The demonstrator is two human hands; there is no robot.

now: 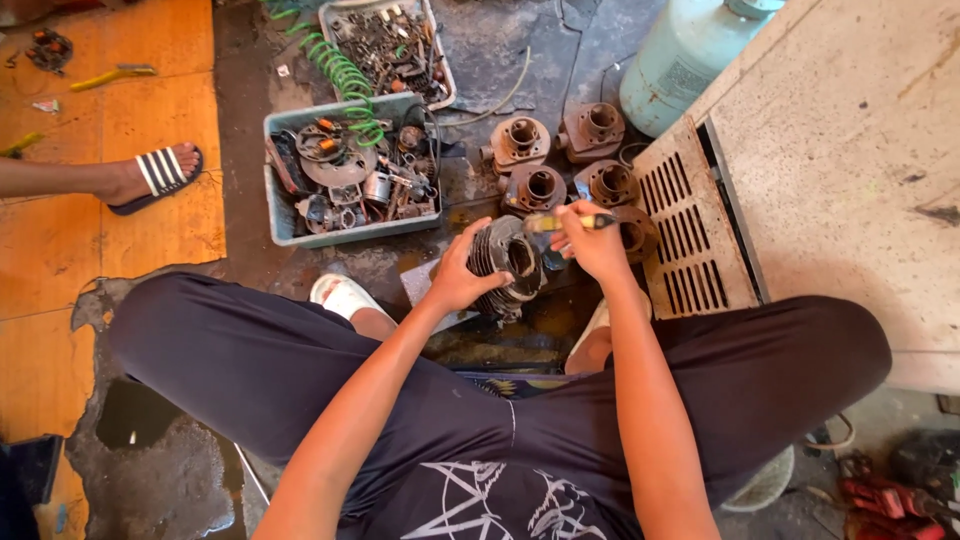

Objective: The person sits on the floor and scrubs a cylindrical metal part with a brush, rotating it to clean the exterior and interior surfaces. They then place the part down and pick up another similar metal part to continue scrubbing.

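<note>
Head view. Your left hand (pixel 455 278) is wrapped around a finned engine cylinder (pixel 505 262) held above the stained concrete floor (pixel 500 50). Your right hand (pixel 592 243) is closed on a yellow-handled tool (pixel 570 222) at the cylinder's opening. Beyond: four rusty cylinders (pixel 560 155), a grey parts bin (pixel 350 170), a green coiled hose (pixel 340 70), a pale gas tank (pixel 685 55). Right: a slotted grille (pixel 690 225).

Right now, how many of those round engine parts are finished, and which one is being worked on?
None looks clearly finished. In hand: the left hand grips a dark finned cylinder while the right hand holds a yellow-handled tool at its opening. Left: four rusty cylinders sit on the floor beyond, brown and untouched. Whether any were cleaned already cannot be told.
</note>
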